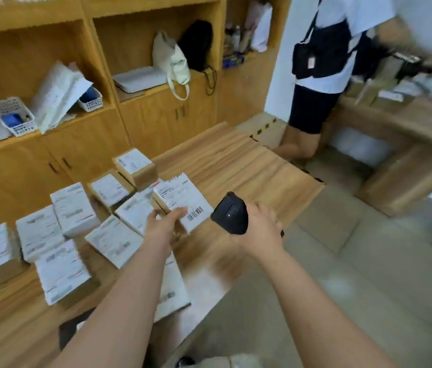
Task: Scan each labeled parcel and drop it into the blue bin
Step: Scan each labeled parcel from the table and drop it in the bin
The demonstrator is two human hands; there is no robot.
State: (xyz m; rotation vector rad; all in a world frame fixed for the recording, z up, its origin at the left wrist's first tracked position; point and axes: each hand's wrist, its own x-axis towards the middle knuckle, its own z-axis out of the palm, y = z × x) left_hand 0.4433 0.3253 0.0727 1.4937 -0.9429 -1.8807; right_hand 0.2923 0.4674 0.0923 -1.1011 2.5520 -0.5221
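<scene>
Two bare forearms reach in from the bottom edge. The left hand (pixel 165 224) holds a labelled parcel (pixel 180 195) off the desk (pixel 249 166), its fingers (pixel 180 212) lying across the near edge of the white label while the rest of the grip is hidden beneath the box. The right hand (pixel 261 229) is wrapped round the handle of a black scanner (pixel 232 213), though only the back of the hand shows. The parcel sits just beyond the left fingers, label face turned up, and its barcode (pixel 195 214) is printed at the corner immediately right of those fingers. That is the corner closest to the scanner's head, which is just beside it and apart. The scan probably depends on whether the scanner's window faces that corner, and this cannot be told from here. More labelled parcels (pixel 72 208) lie on the desk to the left of the left fingers. The blue bin is out of view.
</scene>
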